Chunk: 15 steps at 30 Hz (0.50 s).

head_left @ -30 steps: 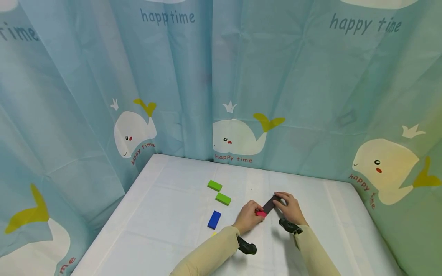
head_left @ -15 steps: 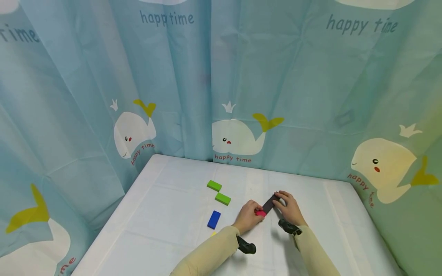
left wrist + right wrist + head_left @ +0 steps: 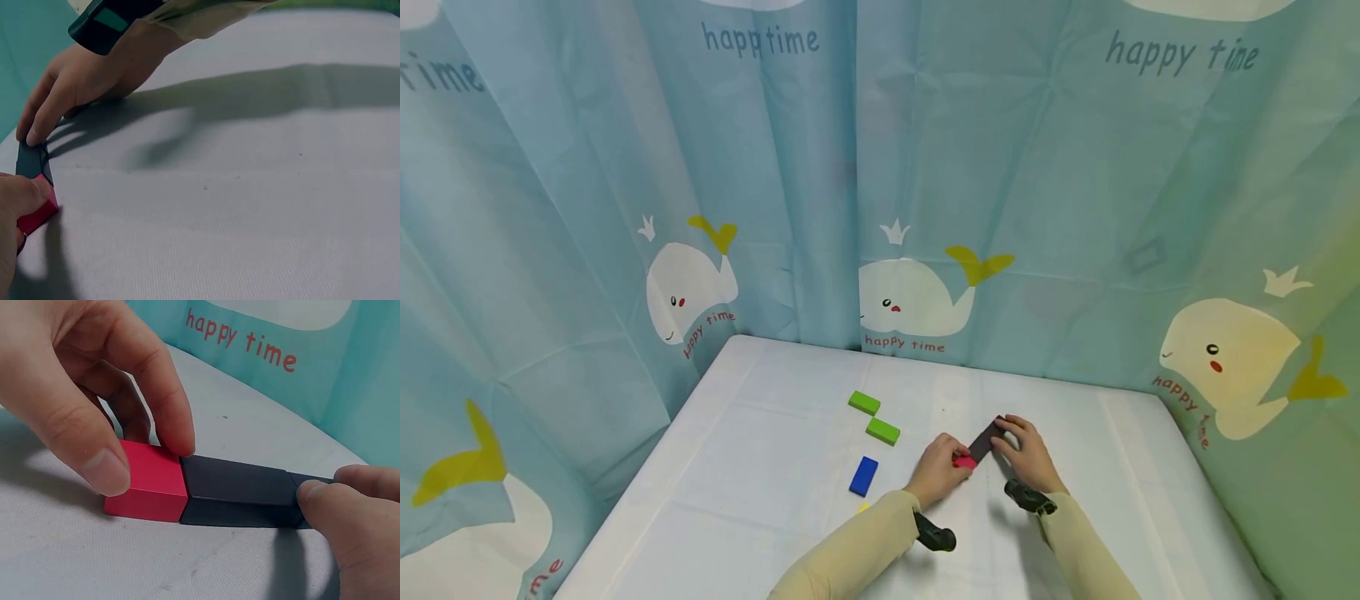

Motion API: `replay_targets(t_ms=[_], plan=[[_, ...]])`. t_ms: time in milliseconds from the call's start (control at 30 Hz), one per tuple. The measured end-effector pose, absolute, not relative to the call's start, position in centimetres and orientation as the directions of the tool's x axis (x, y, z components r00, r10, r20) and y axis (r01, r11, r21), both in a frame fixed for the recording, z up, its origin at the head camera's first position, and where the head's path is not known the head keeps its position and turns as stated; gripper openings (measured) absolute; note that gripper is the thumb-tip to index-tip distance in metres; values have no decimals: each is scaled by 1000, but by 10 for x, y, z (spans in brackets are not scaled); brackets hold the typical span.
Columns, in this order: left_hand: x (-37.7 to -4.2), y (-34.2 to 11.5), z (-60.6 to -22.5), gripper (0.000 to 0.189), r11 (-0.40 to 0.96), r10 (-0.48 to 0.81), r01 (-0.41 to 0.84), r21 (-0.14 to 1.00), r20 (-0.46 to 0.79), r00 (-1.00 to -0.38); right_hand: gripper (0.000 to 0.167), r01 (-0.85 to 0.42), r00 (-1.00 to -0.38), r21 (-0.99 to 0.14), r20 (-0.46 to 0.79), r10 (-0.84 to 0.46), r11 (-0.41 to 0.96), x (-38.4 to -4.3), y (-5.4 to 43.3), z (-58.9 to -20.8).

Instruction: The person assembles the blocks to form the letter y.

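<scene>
A red block [image 3: 147, 503] and two black blocks lie end to end on the white table in one slanting row. My left hand [image 3: 936, 471] holds the red block, thumb on the near side and fingers reaching over its far side. Against the red block's end sits the first black block [image 3: 240, 481], and a seam parts it from the second black block [image 3: 317, 477]. My right hand [image 3: 1030, 457] pinches the black blocks near that seam between thumb and fingers. In the left wrist view, the left thumb [image 3: 28, 194] covers part of the red block.
Left of the hands lie two green blocks [image 3: 883, 431] and a blue block [image 3: 863, 476] on the white table [image 3: 737, 467]. A yellow block [image 3: 862, 507] is mostly hidden behind the left sleeve. A blue curtain [image 3: 805, 167] with whale prints hangs around the table.
The hands keep their hold on the red and black blocks. Only the head view has shifted very slightly.
</scene>
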<state>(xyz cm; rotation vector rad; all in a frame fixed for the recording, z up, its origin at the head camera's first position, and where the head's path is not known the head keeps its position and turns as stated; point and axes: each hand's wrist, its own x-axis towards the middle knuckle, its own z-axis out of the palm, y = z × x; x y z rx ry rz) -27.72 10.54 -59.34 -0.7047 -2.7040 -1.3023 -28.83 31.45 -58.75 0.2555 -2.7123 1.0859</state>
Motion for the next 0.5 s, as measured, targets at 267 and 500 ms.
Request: replay_targets(t_ms=[267,500], plan=[[-281,102,-598,23,492,366,401,772,234,-901,44,-255,-957,-657,277,-87,710,-287,313,-589],[-290,80,-584,23,418,334,364,832,232,-913,45,-255,-956,-671,282,-78,696,-282,311,-589]])
